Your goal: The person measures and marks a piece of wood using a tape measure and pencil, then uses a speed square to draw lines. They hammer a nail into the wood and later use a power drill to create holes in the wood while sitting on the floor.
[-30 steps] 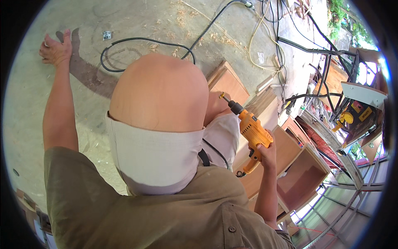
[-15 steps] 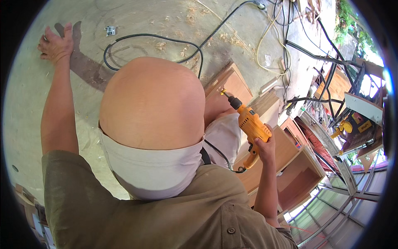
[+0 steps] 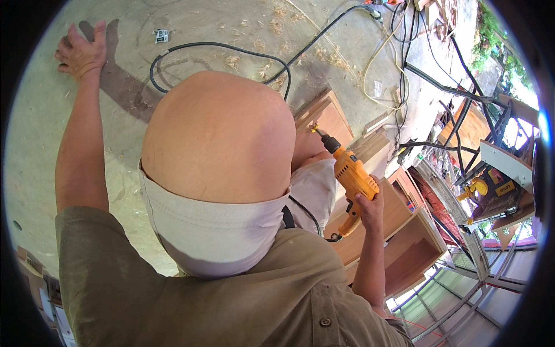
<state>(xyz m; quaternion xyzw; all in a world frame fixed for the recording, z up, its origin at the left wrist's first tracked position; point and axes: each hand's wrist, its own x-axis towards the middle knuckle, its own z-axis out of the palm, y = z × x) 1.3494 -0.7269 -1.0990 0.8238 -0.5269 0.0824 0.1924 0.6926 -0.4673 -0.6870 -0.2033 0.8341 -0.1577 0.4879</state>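
My left hand (image 3: pixel 81 52) is out at the upper left with its fingers spread, above or on the concrete floor (image 3: pixel 52 144), beside its dark shadow. My right hand (image 3: pixel 368 202) grips an orange and black corded drill (image 3: pixel 351 172), which points up and left with a yellow bit (image 3: pixel 315 128) at its tip. The bit is in front of a plywood panel (image 3: pixel 329 107); whether it touches cannot be told. My bent bare knee (image 3: pixel 217 127) fills the middle, with pale shorts below it.
Black and cream cables (image 3: pixel 219 46) loop over the floor among wood shavings and a small packet (image 3: pixel 161 36). Open plywood boxes (image 3: pixel 407 260) stand at the right. Beyond are a yellow and black machine (image 3: pixel 491 191), dark metal bars (image 3: pixel 439 87) and boards.
My left hand has shifted slightly up in the picture. My knee has shifted and the surroundings have moved a little within the view. My right hand keeps hold of the drill.
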